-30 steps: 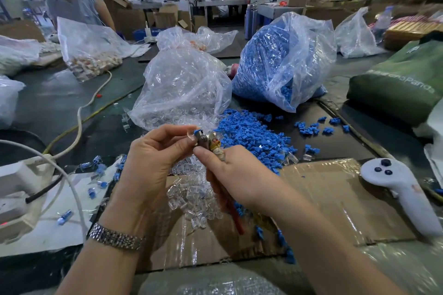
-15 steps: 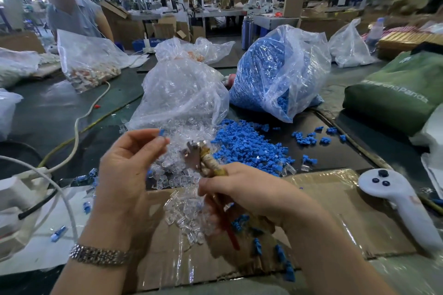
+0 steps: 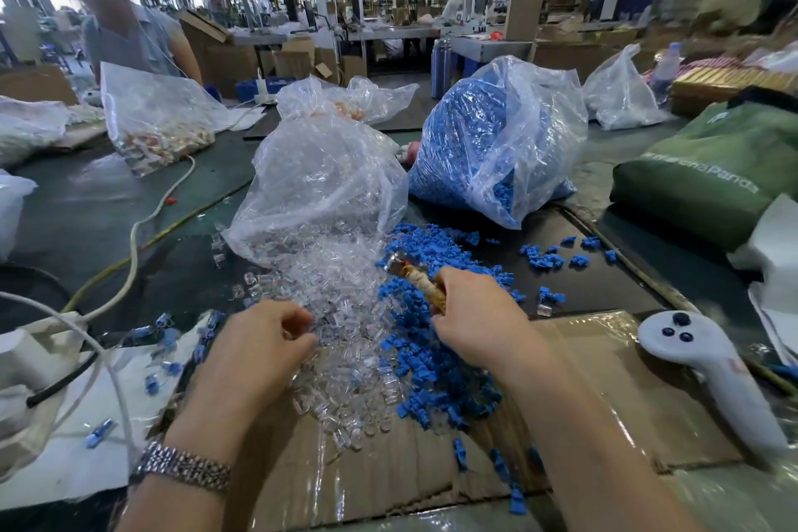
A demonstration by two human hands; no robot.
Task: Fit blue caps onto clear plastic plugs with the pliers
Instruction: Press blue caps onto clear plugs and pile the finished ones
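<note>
A white handheld controller [image 3: 708, 363] lies at lower right on taped cardboard [image 3: 604, 380]. A green bag [image 3: 708, 173] slumps at right. Upper left, another worker [image 3: 129, 35] stands behind a clear bag [image 3: 155, 117]; a white cable [image 3: 134, 246] crosses the left side.

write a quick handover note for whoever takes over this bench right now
Left hand: fingers curled down into the pile of clear plugs; whether it has one is hidden.
Right hand: grips the pliers, nose over the blue caps.
Both piles sit on the cardboard, fed from the two bags behind.
Done: several capped plugs lie at the left.
Left: pick a plug and cap, press together, repeat.
</note>
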